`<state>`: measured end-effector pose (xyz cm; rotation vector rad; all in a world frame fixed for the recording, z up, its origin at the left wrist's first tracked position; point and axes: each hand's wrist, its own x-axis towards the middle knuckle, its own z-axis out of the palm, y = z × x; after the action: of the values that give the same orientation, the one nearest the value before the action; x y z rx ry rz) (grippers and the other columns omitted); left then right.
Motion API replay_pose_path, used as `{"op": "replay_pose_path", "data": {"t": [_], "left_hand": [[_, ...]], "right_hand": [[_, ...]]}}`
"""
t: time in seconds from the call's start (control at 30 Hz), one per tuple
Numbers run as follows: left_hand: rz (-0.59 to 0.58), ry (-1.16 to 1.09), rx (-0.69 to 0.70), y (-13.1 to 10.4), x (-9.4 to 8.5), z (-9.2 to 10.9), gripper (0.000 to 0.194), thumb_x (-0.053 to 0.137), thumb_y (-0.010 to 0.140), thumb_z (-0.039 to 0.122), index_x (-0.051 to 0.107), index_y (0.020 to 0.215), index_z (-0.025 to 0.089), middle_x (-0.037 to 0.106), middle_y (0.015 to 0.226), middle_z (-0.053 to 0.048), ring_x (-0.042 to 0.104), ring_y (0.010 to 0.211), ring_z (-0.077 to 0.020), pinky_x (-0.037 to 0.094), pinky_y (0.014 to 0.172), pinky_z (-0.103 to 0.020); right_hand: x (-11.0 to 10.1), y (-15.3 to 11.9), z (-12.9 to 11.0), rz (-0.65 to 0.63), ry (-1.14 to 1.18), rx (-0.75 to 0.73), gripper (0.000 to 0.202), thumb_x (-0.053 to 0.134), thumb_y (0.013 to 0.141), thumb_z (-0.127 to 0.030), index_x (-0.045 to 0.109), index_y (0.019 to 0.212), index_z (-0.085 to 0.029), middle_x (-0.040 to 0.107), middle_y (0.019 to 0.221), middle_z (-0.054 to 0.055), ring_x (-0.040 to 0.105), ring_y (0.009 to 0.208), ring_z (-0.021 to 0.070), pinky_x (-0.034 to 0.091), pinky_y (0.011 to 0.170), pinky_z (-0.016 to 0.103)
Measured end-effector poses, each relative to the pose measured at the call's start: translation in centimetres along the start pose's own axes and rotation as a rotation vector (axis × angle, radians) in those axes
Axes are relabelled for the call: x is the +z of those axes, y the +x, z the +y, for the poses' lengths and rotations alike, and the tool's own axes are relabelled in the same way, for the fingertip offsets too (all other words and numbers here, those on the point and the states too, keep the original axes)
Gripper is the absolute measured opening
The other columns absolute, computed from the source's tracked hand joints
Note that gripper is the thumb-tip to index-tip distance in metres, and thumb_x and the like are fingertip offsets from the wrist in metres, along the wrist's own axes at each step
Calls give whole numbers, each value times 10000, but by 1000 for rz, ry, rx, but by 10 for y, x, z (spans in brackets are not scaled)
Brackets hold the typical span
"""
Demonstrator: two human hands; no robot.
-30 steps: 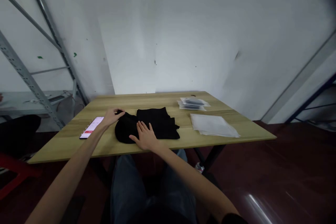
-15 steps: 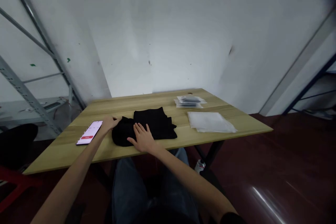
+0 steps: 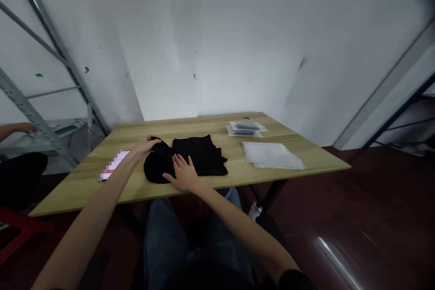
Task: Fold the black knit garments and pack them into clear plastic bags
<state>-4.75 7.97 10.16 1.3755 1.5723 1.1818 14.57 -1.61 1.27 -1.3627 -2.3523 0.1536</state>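
Metal rack [image 3: 30,114], perhaps red stool [image 3: 25,223]

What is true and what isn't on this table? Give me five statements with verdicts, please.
1. The right hand lies flat on the black cloth. True.
2. The left hand is holding the phone. False: the left hand pinches the edge of the black cloth; the phone lies on the table.
3. The translucent sheets lie to the right of the black cloth. True.
4. The stack of packets is nearer the person than the translucent sheets. False: it lies farther back.
5. Another person's hand shows at far left. True.
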Motion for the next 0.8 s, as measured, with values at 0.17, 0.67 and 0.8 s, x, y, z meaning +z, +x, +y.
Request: {"op": "replay_pose_path", "data": {"t": [0.17,0.67,0.8], "left_hand": [[-17,65,28,5,25,25,266,805,604,301,686,811,182,714,754,-16,679,690,-175,490,537,-218],[-28,279,126,-30,165,18,251,744,880,429,703,804,193,781,891,-115,750,974,-280,561,863,-349],[113,138,181,-27,129,9,388,406,1067,447,687,1156,195,766,925,-81,736,836,-200,560,759,-296]], "right_hand": [[-15,-1,4,19,23,0,804,363,1094,-656,407,1637,-64,385,1695,211,265,1631,300,177,1328,567],[-76,-30,82,218,15,173,599,524,1069,-362,489,1585,-60,522,1608,218,434,1551,308,354,1279,465],[-69,-27,86,185,-20,126,558,503,1073,-329,512,1568,-73,544,1594,206,464,1530,299,365,1271,456]]}}
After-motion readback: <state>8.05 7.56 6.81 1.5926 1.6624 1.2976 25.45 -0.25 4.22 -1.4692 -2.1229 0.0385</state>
